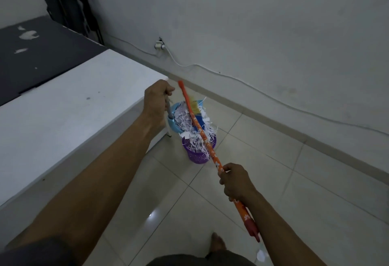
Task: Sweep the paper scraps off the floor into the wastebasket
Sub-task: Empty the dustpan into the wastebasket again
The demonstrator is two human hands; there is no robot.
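Crossing the wastebasket [199,156], an orange broom handle [214,157], white table [73,101] alongside

White shredded paper scraps [189,118] are spilling from a tilted light-blue dustpan [173,125] into a purple perforated wastebasket [199,156] that is standing upright on the tiled floor [273,160]. An orange, flower-patterned broom [211,152] is slanting across both. A stray scrap [261,255] is lying well apart from them.
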